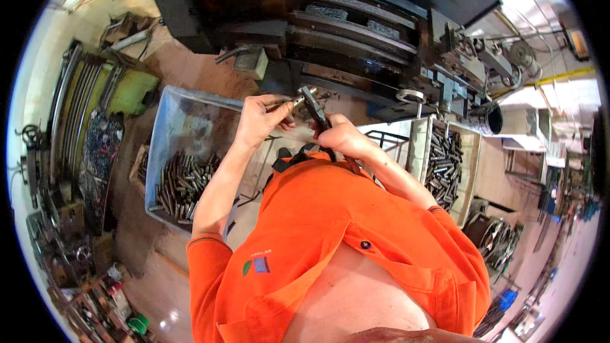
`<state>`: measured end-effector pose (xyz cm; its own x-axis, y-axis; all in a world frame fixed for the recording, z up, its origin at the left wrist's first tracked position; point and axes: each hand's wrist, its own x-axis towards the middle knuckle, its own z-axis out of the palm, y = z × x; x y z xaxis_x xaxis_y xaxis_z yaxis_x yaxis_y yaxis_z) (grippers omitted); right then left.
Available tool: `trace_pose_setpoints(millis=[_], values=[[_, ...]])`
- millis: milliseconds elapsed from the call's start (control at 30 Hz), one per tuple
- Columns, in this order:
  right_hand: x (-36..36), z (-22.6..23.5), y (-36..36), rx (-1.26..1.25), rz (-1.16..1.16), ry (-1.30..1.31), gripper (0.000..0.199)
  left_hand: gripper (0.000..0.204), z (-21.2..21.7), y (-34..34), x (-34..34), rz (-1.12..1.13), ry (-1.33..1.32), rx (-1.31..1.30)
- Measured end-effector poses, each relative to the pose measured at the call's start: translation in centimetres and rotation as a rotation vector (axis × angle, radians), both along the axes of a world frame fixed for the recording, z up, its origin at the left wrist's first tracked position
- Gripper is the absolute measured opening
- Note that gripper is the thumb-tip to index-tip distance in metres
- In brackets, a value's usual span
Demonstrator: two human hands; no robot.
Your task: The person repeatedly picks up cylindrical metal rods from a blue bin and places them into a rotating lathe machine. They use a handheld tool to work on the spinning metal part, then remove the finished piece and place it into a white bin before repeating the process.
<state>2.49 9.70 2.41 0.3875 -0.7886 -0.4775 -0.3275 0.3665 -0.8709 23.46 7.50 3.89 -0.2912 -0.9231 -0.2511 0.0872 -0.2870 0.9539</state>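
Observation:
My left hand (259, 121) is raised in front of my orange shirt, fingers pinching a short metal rod (297, 100). Close to its right, my right hand (343, 134) is wrapped around a dark bar-shaped tool (313, 105); its exact kind is unclear. The tool's upper end meets the rod, but I cannot tell whether it grips it or only touches it. Below and left of my left hand stands a blue bin (154, 143) with many metal rods (181, 184) inside. To the right, a pale bin (471, 174) holds more dark rods (445, 162).
A large dark lathe (356, 38) spans the far side, with a handwheel (410, 96) toward its right. A small pale box (251, 62) sits by its base. At far left is a green machine (130, 92). Coiled metal parts (495, 238) lie beyond the pale bin.

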Motion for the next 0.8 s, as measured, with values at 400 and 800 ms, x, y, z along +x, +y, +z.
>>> trace_pose_setpoints(millis=[400, 800], values=[[0.6, 0.8, 1.4, -0.080, -0.208, 0.254, 0.029, 0.028, -0.7, -4.2, -0.6, -0.230, 0.023, 0.091], [-3.0, -0.6, -0.5, -0.026, -0.806, -0.145, 0.012, 0.037, -6.7, -4.8, -4.9, -0.393, 0.259, 0.100]])
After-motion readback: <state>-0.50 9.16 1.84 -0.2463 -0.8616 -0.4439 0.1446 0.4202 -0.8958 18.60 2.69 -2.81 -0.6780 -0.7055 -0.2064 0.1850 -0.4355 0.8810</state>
